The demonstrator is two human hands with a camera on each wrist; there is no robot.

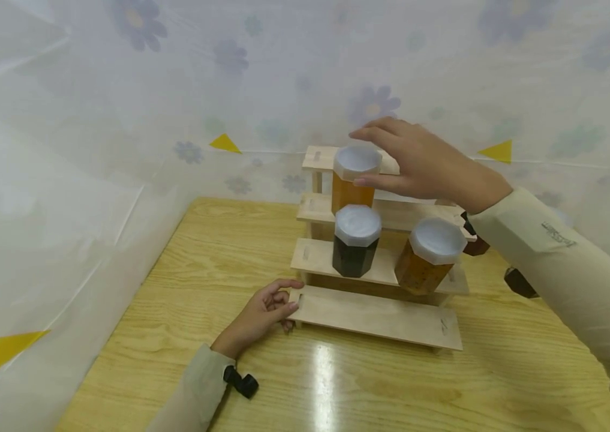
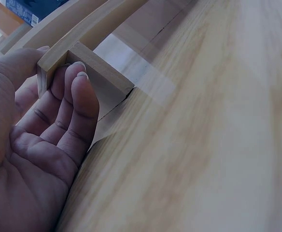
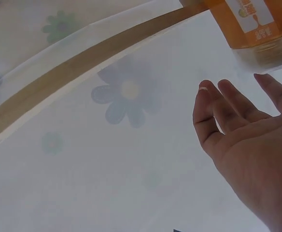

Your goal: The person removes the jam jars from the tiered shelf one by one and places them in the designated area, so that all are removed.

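My left hand point(image 1: 258, 315) grips the left end of the lowest board of a stepped wooden rack point(image 1: 375, 315), thumb and fingers on either side of the board's edge. My right hand point(image 1: 418, 156) is held over a jar of amber contents point(image 1: 350, 192) with a whitish lid, on the second tier from the top. Its thumb is by the lid's front edge. In the right wrist view, the fingers point(image 3: 228, 108) are spread apart from the amber jar point(image 3: 257, 21). On the tier below are a dark jar point(image 1: 355, 255) and, to its right, a brown jar point(image 1: 426, 264).
The rack stands on a wood-grain table point(image 1: 186, 270). A pale flowered sheet point(image 1: 283, 78) hangs behind it, with yellow triangles point(image 1: 225, 144) on it. Dark objects point(image 1: 520, 282) sit right of the rack, partly hidden by my right sleeve point(image 1: 553, 258).
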